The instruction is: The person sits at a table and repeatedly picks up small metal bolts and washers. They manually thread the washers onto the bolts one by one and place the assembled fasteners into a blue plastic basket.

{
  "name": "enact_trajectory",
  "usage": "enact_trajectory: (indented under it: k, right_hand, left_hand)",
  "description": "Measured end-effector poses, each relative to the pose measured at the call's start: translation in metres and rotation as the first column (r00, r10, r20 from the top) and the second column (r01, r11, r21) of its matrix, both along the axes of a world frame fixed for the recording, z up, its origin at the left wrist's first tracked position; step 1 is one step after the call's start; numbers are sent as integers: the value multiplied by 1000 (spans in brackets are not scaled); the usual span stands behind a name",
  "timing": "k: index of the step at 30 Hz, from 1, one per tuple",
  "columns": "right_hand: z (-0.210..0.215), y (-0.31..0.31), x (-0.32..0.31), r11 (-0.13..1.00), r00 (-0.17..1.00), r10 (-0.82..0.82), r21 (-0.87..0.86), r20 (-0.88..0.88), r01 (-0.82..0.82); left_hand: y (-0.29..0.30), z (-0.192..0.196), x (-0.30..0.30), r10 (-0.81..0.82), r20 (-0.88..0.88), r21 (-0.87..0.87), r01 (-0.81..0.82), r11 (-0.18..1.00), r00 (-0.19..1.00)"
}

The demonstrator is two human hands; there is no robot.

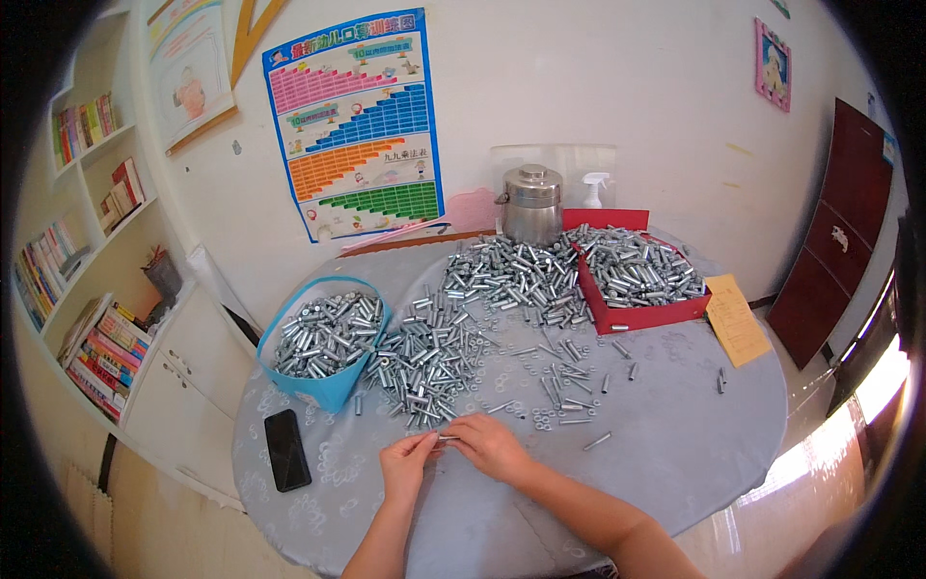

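Note:
Near the front of the table, my left hand (407, 467) and my right hand (490, 450) meet fingertip to fingertip. Both pinch a thin metal rod (448, 438), perhaps a bolt; its ends are hidden by my fingers. Just beyond them spreads a heap of silvery metal sleeves and rods (424, 372). A blue bin (333, 391) full of metal sleeves stands to the left. To the right of my hands lie loose threaded rods (569, 386), a cluster of small nuts (543, 422) and a single sleeve (598, 441).
A red box (646, 317) heaped with sleeves stands at the back right beside a yellow paper (737, 323). A steel pot (532, 207) and a white spray bottle (594, 191) stand behind. A black phone (286, 450) lies at the left on the grey tablecloth (675, 425).

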State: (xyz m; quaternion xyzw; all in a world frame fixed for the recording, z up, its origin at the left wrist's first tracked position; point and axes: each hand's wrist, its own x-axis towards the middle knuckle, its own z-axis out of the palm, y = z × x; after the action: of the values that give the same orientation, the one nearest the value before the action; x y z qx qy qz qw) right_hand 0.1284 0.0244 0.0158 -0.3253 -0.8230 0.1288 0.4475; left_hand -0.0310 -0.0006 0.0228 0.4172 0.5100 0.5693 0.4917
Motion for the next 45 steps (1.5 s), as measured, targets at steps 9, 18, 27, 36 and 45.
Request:
enact_trajectory:
  k: [9, 18, 27, 36, 45]
  right_hand:
    - [15, 20, 28, 985, 993, -102, -148, -67, 91]
    - [16, 37, 100, 770, 824, -360, -358, 438, 527]
    - [6, 37, 94, 793, 789, -288, -326, 543, 514]
    - [7, 34, 90, 726, 792, -312, -406, 525, 555]
    - [14, 33, 85, 712, 840, -294, -482, 456, 511]
  left_hand:
    - [1, -2, -1, -46, 139, -11, 48, 999, 989]
    - [1, -2, -5, -29, 202, -42, 38, 998, 979]
    - [2, 1, -6, -17, 230, -60, 32, 998, 973]
    - [1, -1, -3, -41, 223, -59, 55, 997, 974]
    - [-1, 0, -1, -57, 226, -74, 76, 994, 972]
